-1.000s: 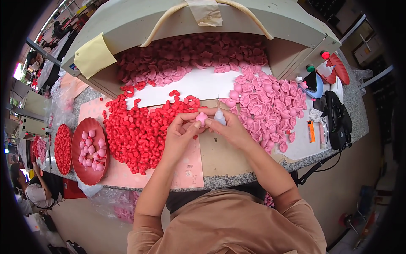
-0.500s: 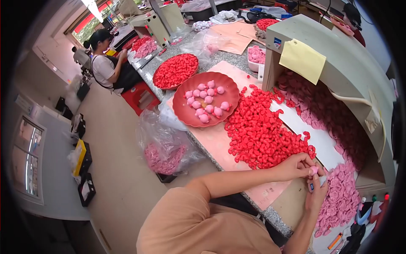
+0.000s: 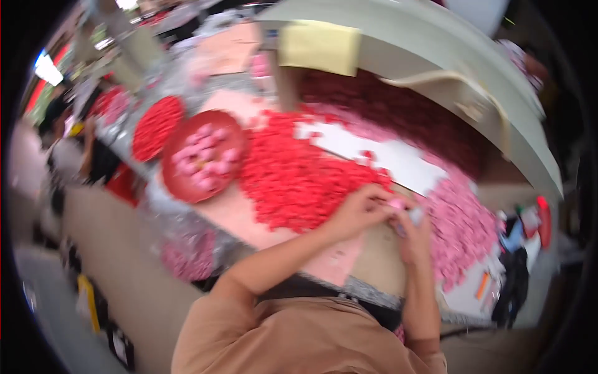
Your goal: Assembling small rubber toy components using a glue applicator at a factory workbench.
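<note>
Both hands meeting at frame centre-right; left hand [image 3: 361, 212] and right hand [image 3: 412, 234] pinching a small pink piece [image 3: 396, 204]; red pile [image 3: 299, 177] just beside, upper left.

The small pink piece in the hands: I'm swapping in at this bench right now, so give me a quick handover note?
Left hand and right hand: together over the table's front edge, pinching the small pink piece; blur hides the grip.
Heap of small red pieces: left of the hands.
Heap of small pink pieces: right of them.
Round red tray: further left, holding some pink pieces.
Done: cannot tell.
Left: both heaps remain large.
</note>
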